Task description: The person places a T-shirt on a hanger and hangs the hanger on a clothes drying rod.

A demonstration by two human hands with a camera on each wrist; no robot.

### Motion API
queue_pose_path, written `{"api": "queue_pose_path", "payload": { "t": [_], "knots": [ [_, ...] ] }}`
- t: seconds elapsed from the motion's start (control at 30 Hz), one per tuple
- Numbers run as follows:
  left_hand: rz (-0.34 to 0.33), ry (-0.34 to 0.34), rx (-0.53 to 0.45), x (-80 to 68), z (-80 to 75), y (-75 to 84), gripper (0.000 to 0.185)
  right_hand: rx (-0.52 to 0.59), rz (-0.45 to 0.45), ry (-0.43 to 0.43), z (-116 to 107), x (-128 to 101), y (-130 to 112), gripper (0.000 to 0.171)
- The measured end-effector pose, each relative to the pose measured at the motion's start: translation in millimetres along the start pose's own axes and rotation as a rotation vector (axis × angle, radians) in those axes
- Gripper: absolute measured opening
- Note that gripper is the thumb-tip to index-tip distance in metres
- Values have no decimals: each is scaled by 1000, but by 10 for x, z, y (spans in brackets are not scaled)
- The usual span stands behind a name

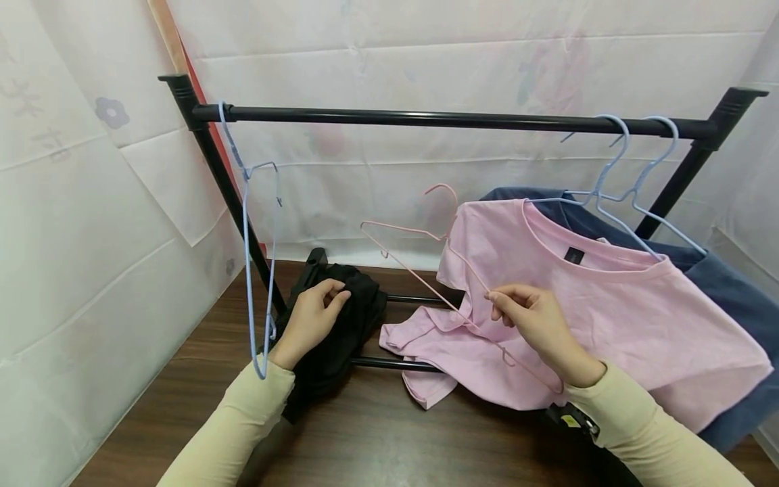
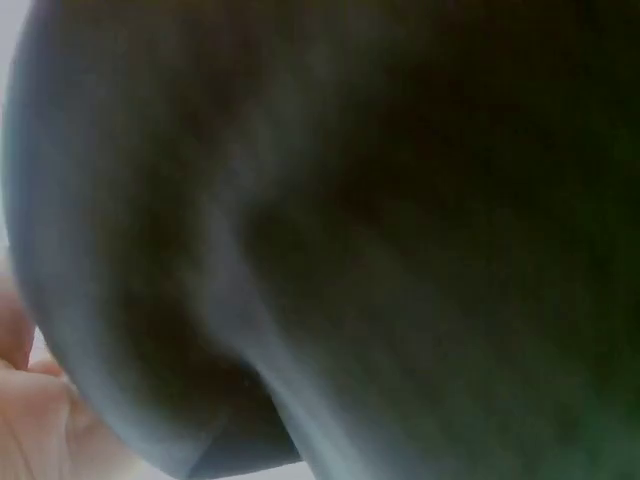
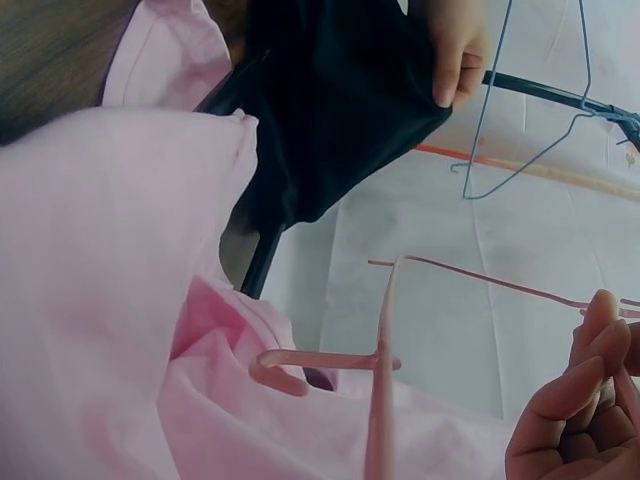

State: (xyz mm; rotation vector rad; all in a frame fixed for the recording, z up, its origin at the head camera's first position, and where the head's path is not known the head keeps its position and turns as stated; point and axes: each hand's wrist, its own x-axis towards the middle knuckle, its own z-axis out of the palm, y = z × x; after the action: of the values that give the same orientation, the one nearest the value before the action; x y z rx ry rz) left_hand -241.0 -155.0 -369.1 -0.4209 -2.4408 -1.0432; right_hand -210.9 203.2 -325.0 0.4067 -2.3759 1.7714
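My left hand (image 1: 331, 294) grips a bunched black garment (image 1: 341, 338) that lies over the lower rails of a black clothes rack (image 1: 426, 120). In the left wrist view the black garment (image 2: 380, 230) fills nearly the whole frame. My right hand (image 1: 502, 301) pinches the sloping arm of a thin pink hanger (image 1: 420, 270), held over a pink T-shirt (image 1: 639, 318) that spreads across the rack's right side. The right wrist view shows the pink hanger (image 3: 380, 370) above the pink T-shirt (image 3: 110, 300), with the black garment (image 3: 340, 110) and left hand (image 3: 460, 50) beyond.
A blue hanger (image 1: 246, 237) hangs from the top bar at the left; two more blue hangers (image 1: 627, 196) hang at the right. A navy garment (image 1: 730, 291) lies under the pink shirt. The rack stands on a brown wooden table (image 1: 377, 439). White sheeting covers the walls.
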Motion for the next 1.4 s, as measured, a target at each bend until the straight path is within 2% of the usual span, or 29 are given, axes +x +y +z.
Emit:
{"api": "queue_pose_path", "payload": {
  "t": [0.2,0.4,0.7,0.87,1.1,1.23,1.33,1.4],
  "knots": [
    [-31,-30,-28,31,102,205,23,-8,-6,7,-31,13,7,28],
    [-17,-56,-69,22,223,399,24,-11,-7,14,-41,25,-6,28],
    [-6,-187,-115,-45,407,580,27,-17,5,16,-48,22,-17,29],
    [14,-294,-67,-89,527,582,28,-24,-4,16,-55,33,3,28],
    [67,-491,-5,-163,664,504,31,-23,-16,2,-58,49,39,28],
    [68,-585,29,-191,709,477,33,-26,-23,5,-51,54,47,27],
    [68,-622,45,-190,696,478,33,-25,-24,5,-45,55,47,27],
    [75,-611,49,-171,674,487,31,-24,-23,4,-40,55,47,26]
  ]
}}
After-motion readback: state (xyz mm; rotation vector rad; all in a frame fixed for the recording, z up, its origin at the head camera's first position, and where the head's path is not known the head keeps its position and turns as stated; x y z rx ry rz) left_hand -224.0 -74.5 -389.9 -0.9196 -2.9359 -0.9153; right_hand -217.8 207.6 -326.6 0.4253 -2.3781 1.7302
